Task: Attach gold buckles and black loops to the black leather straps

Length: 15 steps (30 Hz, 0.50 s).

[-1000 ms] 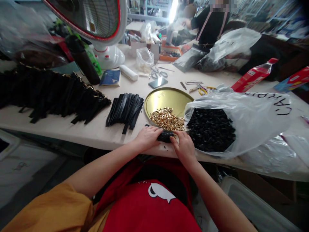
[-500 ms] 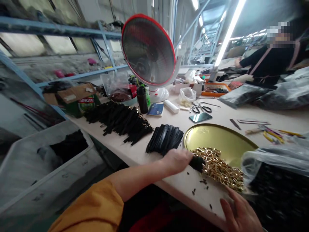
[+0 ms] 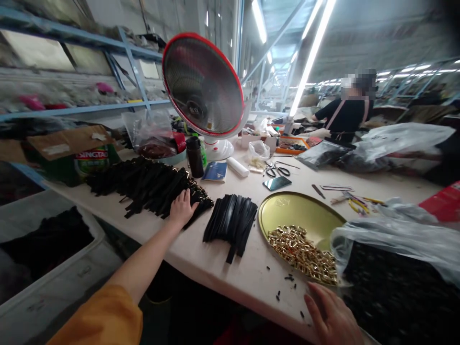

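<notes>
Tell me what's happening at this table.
At the table, a person's left grip is on the right end of a heap of black strips; whether it holds one isn't clear. The right grip is open near the tray, with nothing visible in it. Gold clips lie in the tray, and a neater bundle of strips lies between heap and tray. Another person is in the background.
</notes>
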Motion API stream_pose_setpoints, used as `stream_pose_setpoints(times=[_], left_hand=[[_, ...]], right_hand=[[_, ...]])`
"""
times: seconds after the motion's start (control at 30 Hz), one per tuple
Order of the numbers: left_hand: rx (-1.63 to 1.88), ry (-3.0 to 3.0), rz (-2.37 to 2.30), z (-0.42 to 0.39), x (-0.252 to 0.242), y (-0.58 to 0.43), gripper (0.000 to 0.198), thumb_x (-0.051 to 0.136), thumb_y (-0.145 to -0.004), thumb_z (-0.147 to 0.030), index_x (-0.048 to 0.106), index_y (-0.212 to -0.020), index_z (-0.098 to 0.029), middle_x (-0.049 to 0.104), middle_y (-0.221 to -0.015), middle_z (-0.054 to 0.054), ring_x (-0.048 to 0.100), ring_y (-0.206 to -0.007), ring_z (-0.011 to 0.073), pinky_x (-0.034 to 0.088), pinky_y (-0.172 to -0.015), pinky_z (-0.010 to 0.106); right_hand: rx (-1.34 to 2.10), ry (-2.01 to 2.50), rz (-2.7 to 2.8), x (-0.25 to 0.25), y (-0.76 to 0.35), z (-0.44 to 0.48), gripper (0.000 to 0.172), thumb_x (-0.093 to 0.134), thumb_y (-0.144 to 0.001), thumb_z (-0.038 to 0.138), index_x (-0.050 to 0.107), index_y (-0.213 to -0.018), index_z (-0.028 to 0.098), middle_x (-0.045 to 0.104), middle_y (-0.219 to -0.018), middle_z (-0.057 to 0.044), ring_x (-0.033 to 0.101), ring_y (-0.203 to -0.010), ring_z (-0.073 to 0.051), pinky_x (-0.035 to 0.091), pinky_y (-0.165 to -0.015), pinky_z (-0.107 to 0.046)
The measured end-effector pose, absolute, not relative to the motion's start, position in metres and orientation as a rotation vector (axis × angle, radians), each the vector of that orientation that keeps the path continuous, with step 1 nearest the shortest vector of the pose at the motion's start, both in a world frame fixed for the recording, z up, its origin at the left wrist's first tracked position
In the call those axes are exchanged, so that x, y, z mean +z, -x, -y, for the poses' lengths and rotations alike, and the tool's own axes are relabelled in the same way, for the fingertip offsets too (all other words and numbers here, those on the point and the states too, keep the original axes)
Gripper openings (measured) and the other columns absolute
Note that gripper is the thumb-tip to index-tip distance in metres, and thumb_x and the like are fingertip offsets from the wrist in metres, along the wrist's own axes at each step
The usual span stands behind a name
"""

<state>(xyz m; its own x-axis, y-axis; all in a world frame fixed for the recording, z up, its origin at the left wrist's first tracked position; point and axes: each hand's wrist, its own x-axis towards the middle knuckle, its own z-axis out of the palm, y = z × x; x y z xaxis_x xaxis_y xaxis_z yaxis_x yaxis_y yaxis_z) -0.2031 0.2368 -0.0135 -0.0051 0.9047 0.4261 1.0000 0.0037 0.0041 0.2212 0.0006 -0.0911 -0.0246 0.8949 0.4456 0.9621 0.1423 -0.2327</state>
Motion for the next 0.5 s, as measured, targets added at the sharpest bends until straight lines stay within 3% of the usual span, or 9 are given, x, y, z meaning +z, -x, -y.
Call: stream_pose_setpoints(times=[0.13,0.27,0.4,0.5], left_hand=[[-0.553,2.037,1.850,-0.233,-0.017,0.212,0.071,0.043,-0.080,-0.050,0.026,-0.134,-0.007,0.036,-0.134,0.020,0.035,-0.122,0.0319,0.032,-0.095,0.043],[-0.671,2.214,1.680,-0.212,-0.011,0.204,0.059,0.043,-0.083,-0.043,0.035,-0.130,-0.010,0.035,-0.136,0.017,0.030,-0.125,0.0288,0.025,-0.102,0.043],[-0.773,2.598,1.622,-0.190,-0.018,0.180,0.036,0.036,-0.088,-0.036,0.055,-0.111,-0.017,0.050,-0.124,0.009,0.043,-0.116,0.0218,0.031,-0.101,0.037],[-0.807,2.622,1.754,-0.191,-0.028,0.158,0.038,0.031,-0.089,-0.038,0.057,-0.107,-0.017,0.058,-0.113,0.008,0.051,-0.107,0.0189,0.037,-0.096,0.033]], right_hand=[[-0.206,1.799,1.925,-0.091,-0.218,0.000,0.041,0.040,-0.082,0.050,0.057,-0.101,0.017,0.064,-0.100,-0.009,0.060,-0.091,-0.024,0.045,-0.080,-0.037],[-0.215,1.807,1.953,-0.093,-0.221,-0.001,0.040,0.041,-0.082,0.050,0.058,-0.100,0.018,0.064,-0.100,-0.008,0.060,-0.091,-0.023,0.045,-0.080,-0.037],[-0.256,1.762,1.998,-0.094,-0.224,-0.001,0.039,0.042,-0.082,0.049,0.059,-0.099,0.018,0.065,-0.099,-0.008,0.061,-0.089,-0.023,0.046,-0.078,-0.036],[-0.314,1.703,2.032,-0.096,-0.228,-0.003,0.039,0.041,-0.082,0.049,0.059,-0.097,0.018,0.065,-0.097,-0.008,0.062,-0.086,-0.022,0.047,-0.075,-0.035]])
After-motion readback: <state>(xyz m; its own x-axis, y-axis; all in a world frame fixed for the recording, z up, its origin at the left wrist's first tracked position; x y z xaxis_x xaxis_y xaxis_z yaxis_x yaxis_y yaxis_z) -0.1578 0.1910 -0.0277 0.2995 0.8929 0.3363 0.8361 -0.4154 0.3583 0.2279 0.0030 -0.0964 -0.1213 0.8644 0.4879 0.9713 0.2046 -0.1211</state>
